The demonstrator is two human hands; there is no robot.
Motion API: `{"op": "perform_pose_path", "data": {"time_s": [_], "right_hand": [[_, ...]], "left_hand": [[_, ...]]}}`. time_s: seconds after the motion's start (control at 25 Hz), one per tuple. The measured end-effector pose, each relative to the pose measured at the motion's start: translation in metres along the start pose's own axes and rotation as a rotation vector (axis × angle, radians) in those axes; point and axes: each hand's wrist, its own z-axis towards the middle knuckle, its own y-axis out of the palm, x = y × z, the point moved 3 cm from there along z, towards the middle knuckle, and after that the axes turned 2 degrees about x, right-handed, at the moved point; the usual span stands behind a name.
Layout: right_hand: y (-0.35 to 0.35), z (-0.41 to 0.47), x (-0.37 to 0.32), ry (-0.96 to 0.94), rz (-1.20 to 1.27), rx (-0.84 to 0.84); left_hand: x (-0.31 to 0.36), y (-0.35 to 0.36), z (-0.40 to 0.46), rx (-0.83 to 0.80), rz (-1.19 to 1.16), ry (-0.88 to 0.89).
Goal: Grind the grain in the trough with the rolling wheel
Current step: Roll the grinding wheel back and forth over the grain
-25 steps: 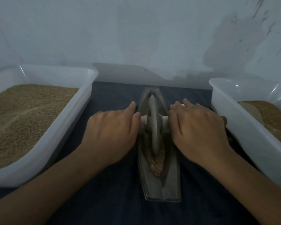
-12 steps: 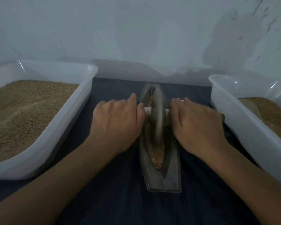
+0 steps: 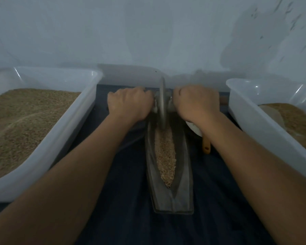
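Metal wheel (image 3: 162, 103) rolled to trough (image 3: 168, 167) far end since mid-trough | my left hand (image 3: 130, 105) and right hand (image 3: 195, 103) grip axle | grain (image 3: 165, 156) exposed, I'd judge coarse.

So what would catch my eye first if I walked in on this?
Probably the two hands, left hand and right hand, gripping the axle on either side of a thin metal wheel at the far end of a boat-shaped trough. A strip of crushed grain lies along its groove. Big white tubs, left tub and right tub, flank it.
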Motion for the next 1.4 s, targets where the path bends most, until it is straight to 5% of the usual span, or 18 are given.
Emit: {"op": "perform_pose_path", "data": {"time_s": [0.28,0.52,0.68,0.96,1.16,1.24,1.4], "right_hand": [[-0.03,-0.114,-0.005,-0.034,0.137,0.214],[-0.001,-0.038,0.003,-0.01,0.097,0.076],[0.013,0.013,0.01,0.032,0.039,-0.032],[-0.023,-0.089,-0.008,-0.035,0.063,0.157],[-0.022,-0.089,-0.004,-0.074,0.078,0.127],[-0.006,-0.046,-0.002,-0.008,0.071,0.047],[0.003,0.013,0.006,0.114,0.1,-0.133]], "left_hand": [[-0.004,-0.017,-0.113,0.364,-0.082,0.175],[0.009,-0.011,-0.041,0.235,0.151,0.147],[0.005,-0.001,0.026,0.007,0.012,-0.027],[-0.005,-0.015,-0.091,0.23,0.105,0.268],[0.0,-0.018,-0.093,0.266,0.077,0.27],[0.003,-0.01,-0.052,0.24,0.157,0.197],[0.003,-0.001,0.014,0.078,-0.054,-0.052]]}}
